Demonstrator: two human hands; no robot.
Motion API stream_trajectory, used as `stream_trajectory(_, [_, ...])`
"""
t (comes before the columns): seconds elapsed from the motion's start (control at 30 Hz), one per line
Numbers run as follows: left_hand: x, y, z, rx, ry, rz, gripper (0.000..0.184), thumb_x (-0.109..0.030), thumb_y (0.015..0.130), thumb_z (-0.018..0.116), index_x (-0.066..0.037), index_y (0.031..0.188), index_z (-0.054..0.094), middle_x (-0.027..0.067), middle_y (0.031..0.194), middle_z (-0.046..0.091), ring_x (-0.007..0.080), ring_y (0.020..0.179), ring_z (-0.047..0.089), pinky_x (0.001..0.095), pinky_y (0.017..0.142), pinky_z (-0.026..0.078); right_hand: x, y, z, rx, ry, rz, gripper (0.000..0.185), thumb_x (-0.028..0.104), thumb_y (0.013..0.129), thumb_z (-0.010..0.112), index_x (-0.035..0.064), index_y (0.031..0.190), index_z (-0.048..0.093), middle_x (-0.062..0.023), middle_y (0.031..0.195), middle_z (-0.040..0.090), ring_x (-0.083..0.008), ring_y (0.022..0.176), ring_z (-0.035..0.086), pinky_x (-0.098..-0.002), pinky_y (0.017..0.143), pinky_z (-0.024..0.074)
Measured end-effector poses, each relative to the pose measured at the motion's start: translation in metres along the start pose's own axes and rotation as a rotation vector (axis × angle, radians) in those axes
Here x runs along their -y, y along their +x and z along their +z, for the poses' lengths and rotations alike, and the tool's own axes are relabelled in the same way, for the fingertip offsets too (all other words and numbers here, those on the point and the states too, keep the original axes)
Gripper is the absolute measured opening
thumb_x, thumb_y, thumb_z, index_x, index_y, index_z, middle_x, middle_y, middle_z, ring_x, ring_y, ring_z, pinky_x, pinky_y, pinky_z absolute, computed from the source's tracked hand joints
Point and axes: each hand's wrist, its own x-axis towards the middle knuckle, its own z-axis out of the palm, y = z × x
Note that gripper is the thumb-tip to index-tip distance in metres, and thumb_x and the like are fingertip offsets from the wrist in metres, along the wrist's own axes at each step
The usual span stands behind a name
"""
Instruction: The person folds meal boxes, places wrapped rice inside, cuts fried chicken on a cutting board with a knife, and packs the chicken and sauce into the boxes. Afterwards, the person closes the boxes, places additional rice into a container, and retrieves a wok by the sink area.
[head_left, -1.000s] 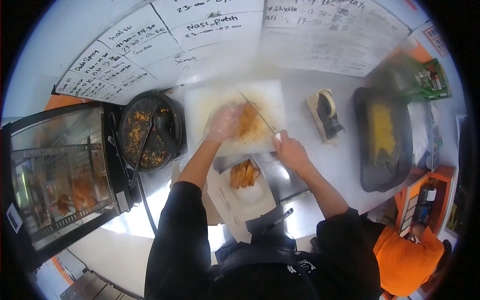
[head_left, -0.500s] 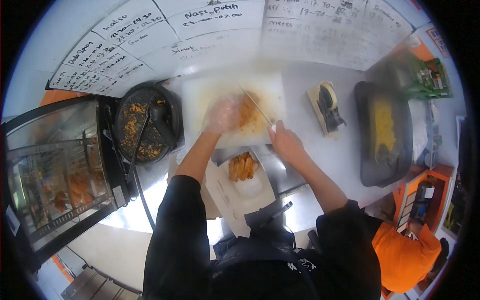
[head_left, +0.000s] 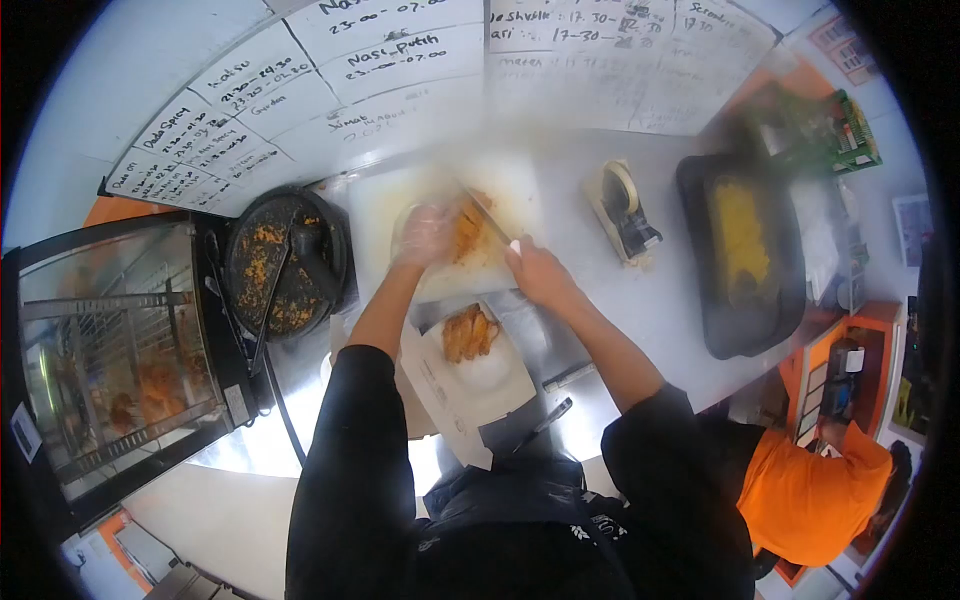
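My right hand (head_left: 542, 273) grips the light handle of a knife (head_left: 487, 216), its blade pointing up and left across a piece of golden-brown fried chicken (head_left: 468, 238). The chicken lies on a white cutting board (head_left: 515, 190) stained with crumbs. At its left edge my left hand (head_left: 427, 236), apparently in a clear plastic glove, rests with closed fingers against the meat; haze blurs the fingertips. Just below the board stands an open paper box (head_left: 505, 395) with white rice (head_left: 487, 372) and sliced fried chicken (head_left: 469, 334).
Left of the board sits a black pan (head_left: 335, 215) with crumbs and tongs (head_left: 277, 275), beside a glass display case (head_left: 125, 330). To the right are a tape dispenser (head_left: 630, 225) and a black tray (head_left: 715, 335) with yellow food. A person in orange (head_left: 815, 495) is at lower right.
The whole view has shifted, so the counter things appear further left. Both hands stay at the chicken, with the knife blade now lying closer to the left hand.
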Motion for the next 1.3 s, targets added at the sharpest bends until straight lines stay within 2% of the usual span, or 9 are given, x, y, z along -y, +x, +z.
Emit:
stream_trajectory(0.23, [-0.010, -0.002, -0.025, 0.170, 0.195, 0.304, 0.078, -0.034, 0.077, 0.071, -0.004, 0.140, 0.038, 0.0223, 0.135, 0.046, 0.0361, 0.128, 0.044, 0.0435, 0.105, 0.039, -0.024, -0.076, -0.030, -0.014, 0.074, 0.165, 0.046, 0.042, 0.098, 0.043, -0.0010, 0.113, 0.046, -0.0325, 0.092, 0.062, -0.0494, 0.092, 0.059, -0.0548, 0.079, 0.0463])
stream_trajectory(0.3, [-0.025, 0.002, -0.036, 0.289, 0.345, 0.559, 0.092, -0.033, 0.069, 0.079, -0.008, 0.144, 0.034, 0.0200, 0.146, 0.036, 0.0367, 0.133, 0.039, 0.0433, 0.109, 0.036, -0.043, -0.092, -0.028, -0.037, 0.134, 0.170, 0.047, 0.043, 0.098, 0.042, -0.0012, 0.113, 0.047, -0.0322, 0.088, 0.063, -0.0498, 0.090, 0.060, -0.0552, 0.077, 0.0458])
stream_trajectory(0.4, [-0.058, -0.004, -0.053, 0.500, 0.768, 0.532, 0.106, -0.024, 0.058, 0.085, -0.016, 0.148, 0.029, 0.0170, 0.152, 0.026, 0.0378, 0.132, 0.038, 0.0422, 0.108, 0.039, -0.051, -0.116, -0.027, -0.006, 0.235, 0.257, 0.047, 0.042, 0.098, 0.042, -0.0017, 0.113, 0.047, -0.0315, 0.083, 0.063, -0.0496, 0.085, 0.061, -0.0543, 0.075, 0.0461])
stream_trajectory(0.63, [-0.025, 0.017, -0.024, 0.497, 0.768, 0.518, 0.101, -0.011, 0.056, 0.084, -0.020, 0.144, 0.034, 0.0148, 0.151, 0.024, 0.0372, 0.120, 0.049, 0.0386, 0.099, 0.047, -0.088, -0.140, 0.016, -0.032, 0.240, 0.298, 0.044, 0.038, 0.099, 0.043, -0.0030, 0.112, 0.049, -0.0267, 0.075, 0.063, -0.0421, 0.076, 0.064, -0.0476, 0.068, 0.0482])
stream_trajectory(0.83, [-0.029, 0.037, -0.017, 0.626, 0.464, 0.202, 0.095, -0.012, 0.057, 0.083, -0.016, 0.140, 0.037, 0.0162, 0.144, 0.031, 0.0378, 0.114, 0.052, 0.0396, 0.096, 0.049, -0.079, -0.146, 0.022, -0.096, 0.235, 0.192, 0.041, 0.038, 0.100, 0.043, -0.0020, 0.104, 0.052, -0.0171, 0.062, 0.061, -0.0301, 0.060, 0.065, -0.0403, 0.058, 0.0486])
stream_trajectory(1.0, [-0.062, 0.007, -0.036, 0.487, 0.808, 0.400, 0.091, -0.011, 0.057, 0.082, -0.013, 0.137, 0.040, 0.0168, 0.139, 0.037, 0.0356, 0.111, 0.054, 0.0399, 0.091, 0.050, -0.086, -0.152, 0.031, -0.191, 0.159, 0.111, 0.040, 0.036, 0.101, 0.042, -0.0022, 0.103, 0.052, -0.0133, 0.058, 0.058, -0.0255, 0.051, 0.059, -0.0378, 0.053, 0.0466])
stream_trajectory(1.13, [-0.063, 0.003, -0.053, 0.566, 0.649, 0.342, 0.084, -0.008, 0.058, 0.079, -0.012, 0.133, 0.043, 0.0152, 0.130, 0.045, 0.0339, 0.109, 0.056, 0.0413, 0.089, 0.051, -0.090, -0.157, 0.034, -0.122, 0.316, 0.191, 0.036, 0.033, 0.102, 0.042, -0.0022, 0.100, 0.051, -0.0044, 0.055, 0.050, -0.0114, 0.040, 0.046, -0.0285, 0.038, 0.0380])
stream_trajectory(1.23, [-0.049, -0.002, -0.056, 0.487, 0.490, 0.287, 0.079, -0.009, 0.060, 0.078, -0.012, 0.131, 0.044, 0.0146, 0.121, 0.052, 0.0344, 0.106, 0.058, 0.0415, 0.089, 0.050, -0.092, -0.159, 0.036, -0.120, 0.368, 0.198, 0.035, 0.033, 0.102, 0.042, -0.0008, 0.097, 0.050, -0.0034, 0.054, 0.048, -0.0109, 0.038, 0.043, -0.0273, 0.036, 0.0368])
stream_trajectory(1.3, [-0.049, -0.014, -0.067, 0.438, 0.365, 0.179, 0.076, -0.012, 0.062, 0.078, -0.012, 0.130, 0.044, 0.0151, 0.118, 0.056, 0.0351, 0.105, 0.059, 0.0408, 0.089, 0.050, -0.082, -0.160, 0.027, -0.053, 0.363, 0.262, 0.041, 0.036, 0.101, 0.042, -0.0035, 0.104, 0.052, -0.0140, 0.062, 0.056, -0.0249, 0.055, 0.055, -0.0372, 0.053, 0.0431])
